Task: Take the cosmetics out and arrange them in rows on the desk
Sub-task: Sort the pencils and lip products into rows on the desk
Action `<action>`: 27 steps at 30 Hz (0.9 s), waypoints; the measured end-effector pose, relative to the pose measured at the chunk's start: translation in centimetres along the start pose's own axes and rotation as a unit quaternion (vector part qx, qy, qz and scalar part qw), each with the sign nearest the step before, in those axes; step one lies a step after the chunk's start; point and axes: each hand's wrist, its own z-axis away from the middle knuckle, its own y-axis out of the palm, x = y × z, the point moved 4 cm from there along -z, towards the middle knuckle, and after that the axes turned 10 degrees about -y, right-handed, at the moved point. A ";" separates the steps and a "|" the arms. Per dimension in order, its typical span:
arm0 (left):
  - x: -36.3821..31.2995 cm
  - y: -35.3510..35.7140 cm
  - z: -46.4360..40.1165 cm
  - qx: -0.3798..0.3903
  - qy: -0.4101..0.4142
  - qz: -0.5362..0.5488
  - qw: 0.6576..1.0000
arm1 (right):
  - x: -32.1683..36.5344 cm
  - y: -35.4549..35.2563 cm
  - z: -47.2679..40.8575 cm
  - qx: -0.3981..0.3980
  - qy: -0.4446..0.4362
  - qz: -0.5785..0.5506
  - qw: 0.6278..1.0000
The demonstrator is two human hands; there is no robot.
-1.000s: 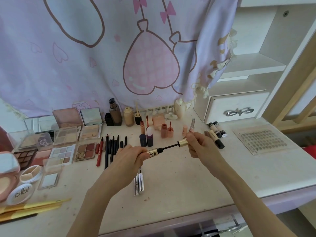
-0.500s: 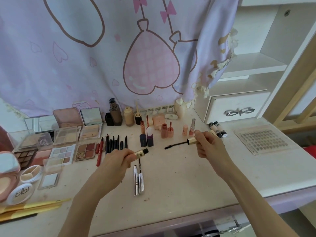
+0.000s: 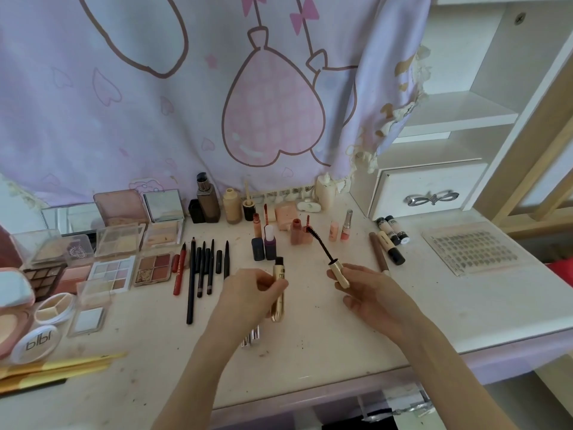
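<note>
My left hand (image 3: 248,293) grips a gold mascara tube (image 3: 278,293), held upright with its black neck on top. My right hand (image 3: 369,293) pinches the gold cap of the mascara wand (image 3: 322,248), whose black brush points up and to the left. Tube and wand are apart, above the white desk (image 3: 356,330). On the desk lie open eyeshadow palettes (image 3: 108,271), a row of dark pencils (image 3: 201,265), small lip tubes and bottles (image 3: 297,231), and concealer tubes (image 3: 390,240). A pair of silver tubes (image 3: 251,336) peeks out under my left wrist.
A lilac curtain (image 3: 186,103) hangs behind the desk. A white drawer box (image 3: 428,193) and shelves stand at the right, with a sheet of false lashes (image 3: 471,248) in front. Compacts (image 3: 12,318) and yellow brush handles (image 3: 55,367) lie at the left edge.
The wand has been pulled out of the tube. My left hand has turned the tube upright and my right hand has swung the brush up, pointing away from me.
</note>
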 end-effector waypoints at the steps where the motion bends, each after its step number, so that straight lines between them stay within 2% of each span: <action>1: -0.1 0.6 -0.1 -0.003 -0.007 -0.016 1.000 | -0.1 -0.1 0.1 -0.002 -0.001 0.006 1.000; 5: -0.2 2.7 -0.4 -0.019 -0.015 -0.095 0.995 | 0.0 -0.7 0.7 -0.033 -0.054 0.086 0.994; 11: 0.0 3.8 -0.7 -0.049 -0.024 -0.141 0.989 | -0.5 -0.6 1.4 -0.094 -0.111 0.233 0.962; 16: 0.0 3.8 -0.5 -0.078 -0.028 -0.154 0.985 | -1.7 0.2 1.8 -0.084 -0.150 0.349 0.921; 27: 0.4 3.4 0.8 -0.115 -0.013 -0.096 0.989 | -3.6 3.0 2.9 -0.108 -0.282 0.402 0.865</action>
